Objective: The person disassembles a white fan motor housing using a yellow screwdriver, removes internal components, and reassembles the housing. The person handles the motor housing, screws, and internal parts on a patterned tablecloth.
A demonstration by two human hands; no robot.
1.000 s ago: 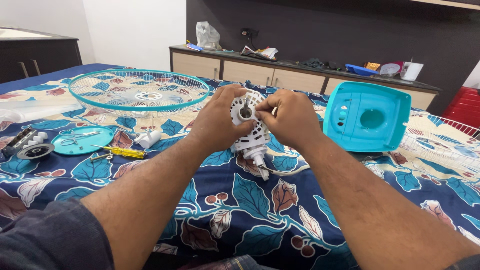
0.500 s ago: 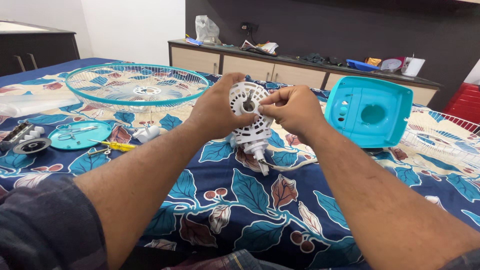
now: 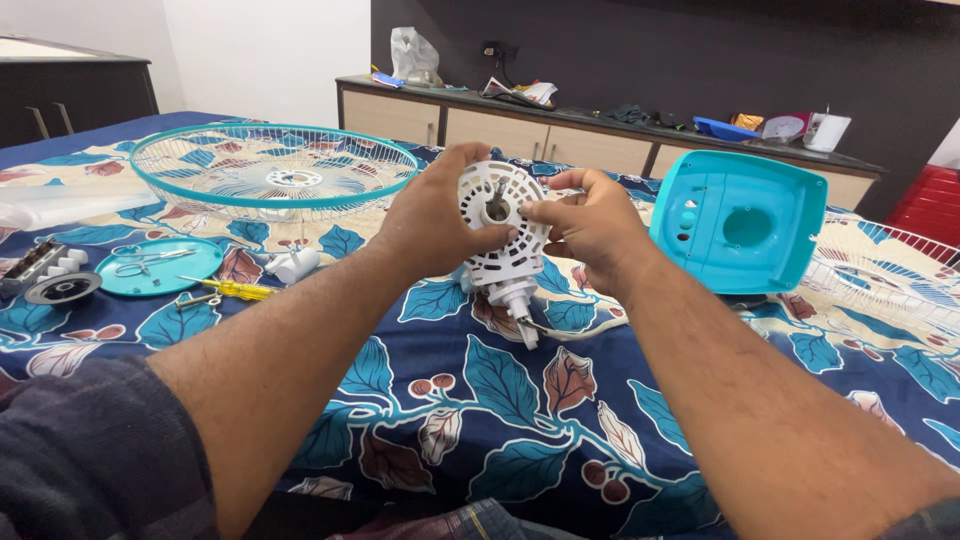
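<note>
Both my hands hold a white fan motor unit [image 3: 503, 240] upright above the blue leaf-patterned cloth [image 3: 480, 390]. My left hand [image 3: 432, 218] wraps its left side, thumb over the round slotted face. My right hand [image 3: 592, 225] pinches the right edge of that face with fingertips near the centre shaft. The motor's neck and a wire hang below, close to the cloth.
A teal-rimmed wire fan guard [image 3: 272, 172] lies at back left. A teal motor cover [image 3: 738, 222] stands at right, a second wire guard [image 3: 885, 270] beyond it. At left lie a teal round plate [image 3: 158, 266], a yellow screwdriver [image 3: 228, 289] and a switch block [image 3: 45, 272]. A cabinet [image 3: 600, 140] runs behind.
The motor unit has been lifted and tilted so its round face points toward me. My right fingers have shifted to the face's right edge.
</note>
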